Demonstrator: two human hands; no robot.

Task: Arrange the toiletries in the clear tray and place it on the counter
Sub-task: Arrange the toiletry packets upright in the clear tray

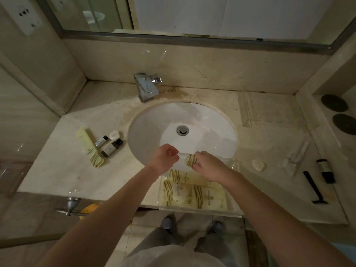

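Observation:
A clear tray [200, 211] sits at the counter's front edge, below the sink, with several pale yellow striped packets [194, 195] lying in it. My right hand [210, 166] grips another striped packet [190, 159] above the tray's far rim. My left hand [163, 158] is beside it with curled fingers that seem to pinch the packet's thin clear end. On the counter to the left lie a long yellow packet [87, 143], two small dark bottles [111, 147], a small tube [101, 140] and a round white soap [114, 134].
The white sink [154, 120] and chrome tap [146, 87] fill the middle. Right of it lie a round soap [258, 164], a wrapped toothbrush [297, 157], a black razor [314, 187], a dark bottle [325, 170] and a second clear tray [248, 110].

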